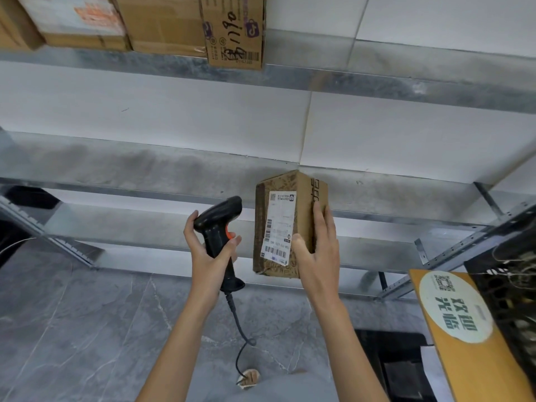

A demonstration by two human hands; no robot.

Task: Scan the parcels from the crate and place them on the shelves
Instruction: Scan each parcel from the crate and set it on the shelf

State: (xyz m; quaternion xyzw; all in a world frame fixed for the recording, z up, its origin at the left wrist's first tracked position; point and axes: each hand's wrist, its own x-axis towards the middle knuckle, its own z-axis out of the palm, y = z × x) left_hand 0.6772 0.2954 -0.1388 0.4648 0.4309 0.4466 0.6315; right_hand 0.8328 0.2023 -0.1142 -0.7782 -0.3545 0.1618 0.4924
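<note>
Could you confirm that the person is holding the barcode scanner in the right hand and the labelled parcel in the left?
Not quite: the head view shows the hands swapped. The left hand grips the barcode scanner, and the right hand holds the labelled parcel.

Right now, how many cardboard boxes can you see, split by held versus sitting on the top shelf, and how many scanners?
Box held in the right hand: 1
Boxes on the top shelf: 4
Scanners, in the left hand: 1
Total: 6

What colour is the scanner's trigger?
Orange, on the black scanner in the left hand; head view.
</note>
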